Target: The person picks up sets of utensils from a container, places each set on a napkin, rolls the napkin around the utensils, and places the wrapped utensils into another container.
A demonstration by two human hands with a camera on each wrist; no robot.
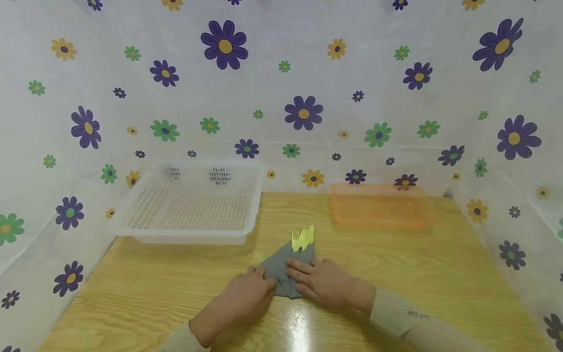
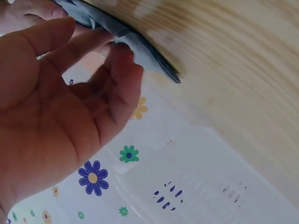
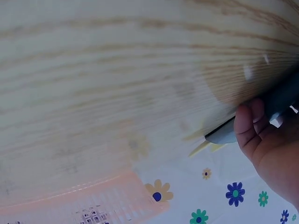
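A folded grey napkin point(image 1: 278, 264) lies on the table, its lower edge creased in overlapping layers. From its top stick out a yellow fork point(image 1: 296, 239), spoon point(image 1: 304, 238) and knife point(image 1: 311, 234), side by side; their handles are hidden in the cloth. My left hand point(image 1: 248, 293) pinches the napkin's left side, thumb at the lower edge and fingers bent by the left corner; the left wrist view shows these curled fingers point(image 2: 119, 79). My right hand point(image 1: 327, 283) presses the napkin's right part with fingers laid out across it.
A white perforated basket point(image 1: 193, 233) stands at the back left of the wooden table point(image 1: 418, 283). At the back right is an orange basket point(image 1: 380, 225). A flower-patterned white sheet point(image 1: 264, 88) hangs behind and along both sides.
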